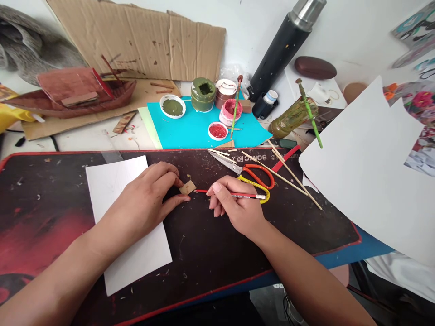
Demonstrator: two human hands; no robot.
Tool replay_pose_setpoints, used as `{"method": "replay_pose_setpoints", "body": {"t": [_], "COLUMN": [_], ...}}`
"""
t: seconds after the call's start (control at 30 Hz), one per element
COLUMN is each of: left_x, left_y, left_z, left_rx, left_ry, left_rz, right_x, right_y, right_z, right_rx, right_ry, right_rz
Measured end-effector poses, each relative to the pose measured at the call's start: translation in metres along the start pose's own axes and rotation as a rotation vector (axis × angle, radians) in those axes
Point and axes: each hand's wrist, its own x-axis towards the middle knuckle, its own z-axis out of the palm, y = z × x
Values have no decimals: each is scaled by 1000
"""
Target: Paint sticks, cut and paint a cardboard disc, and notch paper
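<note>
Between the thumb and fingers of my left hand (149,190) is a small square piece of cardboard (188,187), held down near the mat. A red pencil (238,195) with a white eraser end is gripped in my right hand (238,203); its tip points left, close to the cardboard's edge. Whether the tip touches it I cannot tell. Beneath my left wrist and forearm lies a white sheet of paper (142,267). Scissors (258,174) with orange and yellow handles rest just beyond my right hand, partly hidden by it.
Thin wooden sticks (288,176) lie right of the scissors. Behind, a blue sheet (190,136) bears open paint jars (203,95) and lids. A brown model boat (74,99) stands at the back left. A black thermos (282,50) leans at the back; large white paper (370,181) occupies the right.
</note>
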Motion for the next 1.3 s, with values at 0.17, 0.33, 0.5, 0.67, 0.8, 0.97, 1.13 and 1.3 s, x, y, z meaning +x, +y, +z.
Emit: {"method": "replay_pose_setpoints", "body": {"t": [0.17,0.33,0.5,0.67,0.8,0.97,1.13,1.3], "left_x": [-1,-1,-1,-1,0,0,0,-1], "left_y": [0,0,0,1,1,1,1,1], "left_z": [-1,-1,-1,-1,-2,-1,-1,-2], "left_rx": [4,14,-1,-22,-28,-43,-35,-21], "left_ry": [1,4,-2,-10,-14,-1,-12,-17], "left_rz": [17,1,-3,-42,-46,-39,-34,-40], "right_x": [1,2,2,1,1,1,2,0], "right_y": [-1,0,1,2,1,0,-1,-2], "right_z": [0,0,0,0,0,0,0,0], "right_rx": [-1,-3,-1,-7,-8,-6,-15,-19], "right_ry": [31,38,31,30,31,26,14,3], "right_rz": [3,3,5,9,21,28,32,23]}}
